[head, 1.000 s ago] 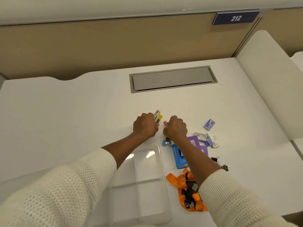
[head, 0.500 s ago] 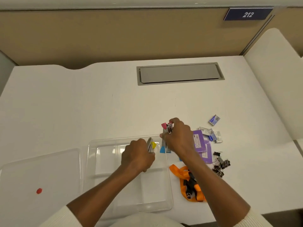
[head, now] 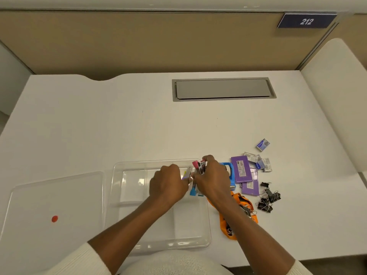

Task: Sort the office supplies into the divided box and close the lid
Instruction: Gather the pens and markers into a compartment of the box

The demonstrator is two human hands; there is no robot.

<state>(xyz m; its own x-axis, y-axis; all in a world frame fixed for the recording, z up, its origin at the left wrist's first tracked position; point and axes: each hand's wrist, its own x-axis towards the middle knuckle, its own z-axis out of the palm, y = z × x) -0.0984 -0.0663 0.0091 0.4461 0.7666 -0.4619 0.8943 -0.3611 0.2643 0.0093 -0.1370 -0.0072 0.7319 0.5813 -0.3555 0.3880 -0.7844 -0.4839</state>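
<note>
Left hand: your left hand [head: 168,182] is closing around some markers [head: 187,173] over the far right compartment of the divided box [head: 158,243].
Right hand: your right hand [head: 213,178] is gripping another bundle of markers [head: 199,167] at the box's right wall, and its knuckles are touching your left hand.
Box: it is sitting open near the table's [head: 119,126] front edge, with its compartments looking bare.
Lid: the lid [head: 51,205] is lying flat just beside the box's left wall.
Right side: the purple packs [head: 241,168], binder clips [head: 268,197], staple boxes [head: 263,144] and orange lanyard [head: 236,205] are crowding there.
Open room: the far and left parts of the table are staying free.
</note>
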